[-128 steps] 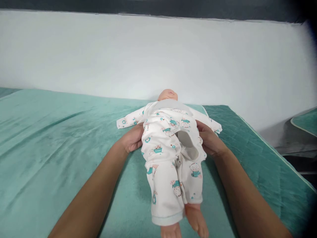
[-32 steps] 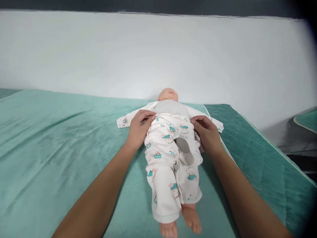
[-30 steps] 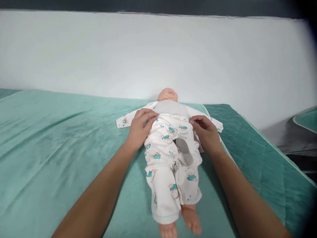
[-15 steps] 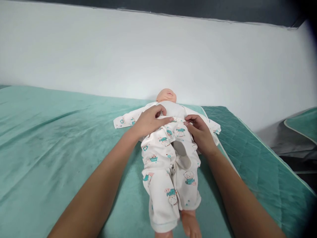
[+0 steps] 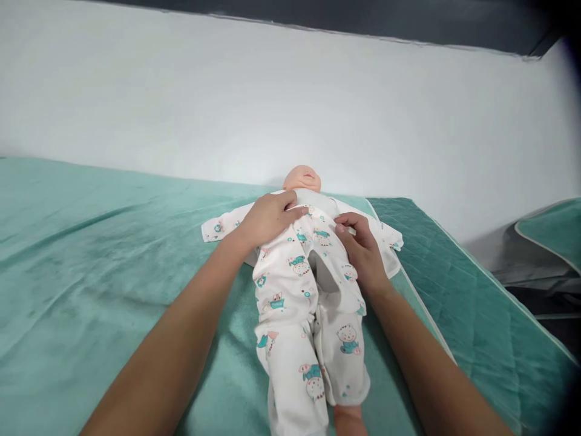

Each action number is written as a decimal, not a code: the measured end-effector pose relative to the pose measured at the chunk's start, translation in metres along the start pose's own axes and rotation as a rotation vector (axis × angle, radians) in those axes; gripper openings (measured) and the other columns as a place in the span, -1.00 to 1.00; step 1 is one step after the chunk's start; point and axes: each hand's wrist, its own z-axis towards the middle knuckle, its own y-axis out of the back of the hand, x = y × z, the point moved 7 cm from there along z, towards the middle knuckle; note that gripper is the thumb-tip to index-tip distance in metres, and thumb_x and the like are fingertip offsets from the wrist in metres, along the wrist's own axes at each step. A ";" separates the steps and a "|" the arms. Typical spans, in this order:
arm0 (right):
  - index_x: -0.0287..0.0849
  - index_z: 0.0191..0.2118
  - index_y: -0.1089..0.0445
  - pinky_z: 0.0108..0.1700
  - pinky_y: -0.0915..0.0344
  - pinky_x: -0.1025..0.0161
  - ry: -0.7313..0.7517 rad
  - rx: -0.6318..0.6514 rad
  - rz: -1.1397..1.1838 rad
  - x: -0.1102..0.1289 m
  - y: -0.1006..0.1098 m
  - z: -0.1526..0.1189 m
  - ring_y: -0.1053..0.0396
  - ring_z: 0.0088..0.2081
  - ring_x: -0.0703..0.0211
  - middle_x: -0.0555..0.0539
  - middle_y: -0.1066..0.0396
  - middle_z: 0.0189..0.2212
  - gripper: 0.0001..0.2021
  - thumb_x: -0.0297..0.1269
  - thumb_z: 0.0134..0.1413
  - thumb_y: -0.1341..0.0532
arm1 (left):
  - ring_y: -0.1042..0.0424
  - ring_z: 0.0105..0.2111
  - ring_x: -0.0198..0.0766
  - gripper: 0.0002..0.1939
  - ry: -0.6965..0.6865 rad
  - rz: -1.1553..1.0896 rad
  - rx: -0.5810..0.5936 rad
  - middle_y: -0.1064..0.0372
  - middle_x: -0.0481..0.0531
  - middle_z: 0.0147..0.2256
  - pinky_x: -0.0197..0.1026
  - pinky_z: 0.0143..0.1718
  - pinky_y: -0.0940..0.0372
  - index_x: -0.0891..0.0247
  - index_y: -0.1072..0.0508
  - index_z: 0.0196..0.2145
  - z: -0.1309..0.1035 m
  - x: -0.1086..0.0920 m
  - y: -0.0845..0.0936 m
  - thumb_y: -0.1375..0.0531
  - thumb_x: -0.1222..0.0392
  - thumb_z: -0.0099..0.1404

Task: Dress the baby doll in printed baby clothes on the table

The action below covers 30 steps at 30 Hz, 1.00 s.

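A bare foot (image 5: 348, 421) of the doll (image 5: 300, 177) points to the near edge of the bed (image 5: 136, 266). Next, printed white pants (image 5: 290, 309) cover its legs. At their waistband, the right hand (image 5: 361, 245) bends thumb and fingers close; whether it pinches cloth, I cannot tell. The left hand (image 5: 270, 218) pinches the waistband's other side. Beyond, shirt (image 5: 227, 222) sleeves spread; the head rests at the bed's far edge, near the wall (image 5: 290, 103).

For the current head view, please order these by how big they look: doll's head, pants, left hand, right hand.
1. Pants
2. Left hand and right hand: too alike to rank
3. Doll's head, also farthest from the camera
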 end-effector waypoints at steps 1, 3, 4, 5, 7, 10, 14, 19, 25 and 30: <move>0.00 -0.14 -0.40 -0.09 -0.26 0.23 -0.010 -0.001 -0.007 -0.002 0.001 0.000 -0.27 -0.09 0.11 -0.03 -0.31 -0.08 -0.76 -0.01 0.17 -0.20 | -0.09 -0.53 -0.31 -0.63 0.022 -0.020 -0.041 -0.13 -0.10 -0.57 -0.20 -0.44 0.08 0.20 -0.11 -0.52 0.000 0.004 0.000 -0.10 -0.02 0.33; -0.01 -0.16 -0.41 -0.11 -0.26 0.22 -0.066 -0.017 0.009 -0.009 0.004 0.001 -0.28 -0.12 0.11 -0.02 -0.36 -0.14 -0.75 0.01 0.19 -0.18 | -0.09 -0.52 -0.30 -0.66 0.074 -0.058 -0.144 -0.10 -0.11 -0.57 -0.20 -0.43 0.08 0.19 -0.10 -0.50 -0.001 0.012 0.001 -0.09 0.01 0.34; -0.03 -0.19 -0.42 -0.14 -0.26 0.22 -0.097 -0.031 0.017 -0.014 0.006 0.002 -0.29 -0.16 0.12 -0.02 -0.37 -0.19 -0.75 0.01 0.19 -0.18 | -0.08 -0.51 -0.30 -0.67 0.104 -0.077 -0.195 -0.09 -0.12 -0.56 -0.21 -0.43 0.07 0.19 -0.10 -0.49 -0.002 0.016 0.001 -0.08 0.01 0.35; -0.04 -0.21 -0.42 -0.18 -0.25 0.23 -0.121 -0.045 0.020 -0.018 0.008 0.003 -0.29 -0.20 0.13 -0.01 -0.38 -0.23 -0.74 0.02 0.18 -0.19 | -0.08 -0.50 -0.30 -0.67 0.133 -0.098 -0.238 -0.08 -0.12 -0.56 -0.21 -0.42 0.07 0.19 -0.10 -0.49 -0.002 0.021 0.001 -0.09 0.01 0.34; -0.06 -0.27 -0.41 -0.25 -0.24 0.24 -0.134 -0.072 0.002 -0.023 0.012 0.004 -0.28 -0.27 0.14 0.00 -0.39 -0.30 -0.74 0.02 0.13 -0.23 | -0.08 -0.49 -0.30 -0.67 0.182 -0.143 -0.288 -0.07 -0.12 -0.55 -0.22 -0.42 0.06 0.19 -0.11 -0.49 -0.004 0.029 0.000 -0.10 0.00 0.33; -0.07 -0.33 -0.39 -0.31 -0.22 0.26 -0.109 -0.112 -0.055 -0.022 0.016 0.005 -0.26 -0.33 0.18 0.00 -0.37 -0.35 -0.77 -0.02 0.07 -0.29 | -0.07 -0.48 -0.31 -0.64 0.225 -0.210 -0.271 -0.05 -0.13 -0.55 -0.24 -0.42 0.05 0.19 -0.12 -0.50 -0.006 0.034 -0.003 -0.13 -0.06 0.29; -0.09 -0.34 -0.37 -0.41 -0.15 0.29 -0.185 0.009 0.027 -0.023 0.012 0.005 -0.21 -0.43 0.24 0.03 -0.33 -0.43 -0.78 -0.05 0.08 -0.29 | -0.09 -0.49 -0.32 -0.64 0.231 -0.202 -0.236 -0.08 -0.13 -0.55 -0.24 -0.43 0.05 0.19 -0.20 -0.49 -0.009 0.030 -0.004 -0.15 -0.10 0.27; -0.10 -0.30 -0.36 -0.53 -0.02 0.33 -0.307 0.231 0.142 -0.028 0.009 0.005 -0.11 -0.53 0.31 0.08 -0.26 -0.52 -0.73 -0.03 0.03 -0.34 | -0.16 -0.47 -0.30 -0.72 0.190 -0.096 -0.280 -0.18 -0.12 -0.51 -0.23 -0.41 -0.03 0.18 -0.27 -0.44 -0.010 0.026 -0.003 -0.16 -0.04 0.28; -0.11 -0.27 -0.36 -0.49 -0.06 0.34 -0.279 0.310 0.176 -0.031 0.010 0.007 -0.14 -0.48 0.33 0.06 -0.27 -0.45 -0.76 -0.10 0.06 -0.34 | -0.31 -0.16 -0.20 -0.91 -0.102 0.033 -0.299 -0.36 0.00 -0.23 -0.15 -0.10 -0.20 0.19 -0.39 -0.28 -0.007 0.010 -0.003 -0.13 0.15 0.35; -0.09 -0.24 -0.36 -0.48 -0.06 0.34 -0.265 0.302 0.222 -0.034 0.008 0.008 -0.14 -0.46 0.32 0.05 -0.27 -0.40 -0.76 -0.10 0.05 -0.35 | -0.30 -0.03 -0.17 -0.85 -0.267 0.099 -0.214 -0.41 0.03 -0.12 -0.10 0.06 -0.19 0.19 -0.42 -0.17 -0.006 -0.004 -0.007 -0.06 0.20 0.40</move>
